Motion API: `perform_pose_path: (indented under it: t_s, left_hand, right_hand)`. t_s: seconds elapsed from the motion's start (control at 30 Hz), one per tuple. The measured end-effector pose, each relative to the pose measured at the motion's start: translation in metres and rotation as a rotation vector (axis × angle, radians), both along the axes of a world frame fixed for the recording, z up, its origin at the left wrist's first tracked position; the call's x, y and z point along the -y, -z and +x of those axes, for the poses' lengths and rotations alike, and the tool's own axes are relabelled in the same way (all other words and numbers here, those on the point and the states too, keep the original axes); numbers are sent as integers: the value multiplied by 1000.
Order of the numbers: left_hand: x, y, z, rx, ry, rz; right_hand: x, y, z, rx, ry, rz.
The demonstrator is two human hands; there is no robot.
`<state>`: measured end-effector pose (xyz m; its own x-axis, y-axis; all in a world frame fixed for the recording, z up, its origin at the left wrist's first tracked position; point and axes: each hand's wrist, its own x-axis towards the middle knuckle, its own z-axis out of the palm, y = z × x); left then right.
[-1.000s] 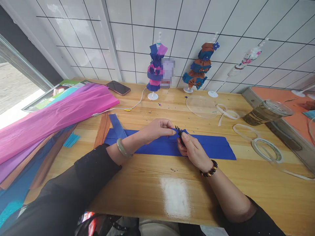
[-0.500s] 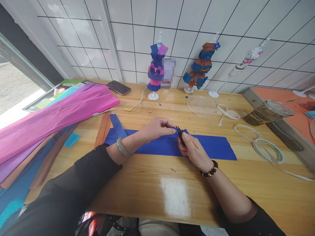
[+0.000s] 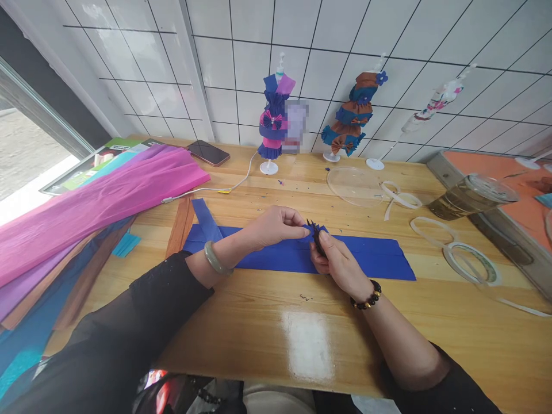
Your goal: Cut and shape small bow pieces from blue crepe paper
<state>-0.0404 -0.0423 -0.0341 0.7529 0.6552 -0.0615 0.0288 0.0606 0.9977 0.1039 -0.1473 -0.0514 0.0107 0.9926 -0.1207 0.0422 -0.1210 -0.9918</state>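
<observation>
My right hand [image 3: 336,256] is closed around small black scissors [image 3: 318,237], their pointed blades up and slightly apart. Thumb and fingertips of my left hand [image 3: 276,226] pinch a small piece of blue crepe paper [image 3: 308,231] right at the blades. Part of that piece is hidden by the fingers and scissors. Under both hands a long dark blue crepe paper strip [image 3: 273,259] lies flat across the table. A narrower blue strip [image 3: 207,220] crosses its left end at a slant.
Pink crepe paper [image 3: 142,178] and other coloured sheets pile up at left. A phone [image 3: 209,153] and paper-dressed doll stands [image 3: 273,118] line the tiled wall. To the right are a clear plastic disc [image 3: 353,185], a tape roll [image 3: 472,263] and a lidded cup [image 3: 470,196] of dark liquid.
The scissor blades stand a little farther apart at the tips, and the small blue piece has shifted slightly between them. Both hands stay nearly in place.
</observation>
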Motion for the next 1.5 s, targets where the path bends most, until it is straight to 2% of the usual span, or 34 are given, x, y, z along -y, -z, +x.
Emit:
perform_pose_path:
  t_s: [0.2, 0.4, 0.7, 0.97, 1.33, 1.5]
  left_hand:
    - [-2, -1, -1, 4, 3, 1]
    - [-3, -5, -4, 0, 76, -24]
    - [-2, 3, -1, 16, 115, -50]
    - [-4, 2, -3, 28, 165, -66]
    - [-6, 4, -3, 41, 198, -133]
    - [-6, 6, -3, 25, 163, -110]
  right_hand:
    - [1, -3, 0, 22, 0, 12]
    - [1, -4, 0, 39, -12, 7]
    - [1, -2, -1, 25, -15, -10]
    - [2, -4, -1, 22, -14, -12]
    - [-1, -2, 0, 59, 39, -16]
    - [-1, 0, 0, 29, 43, -27]
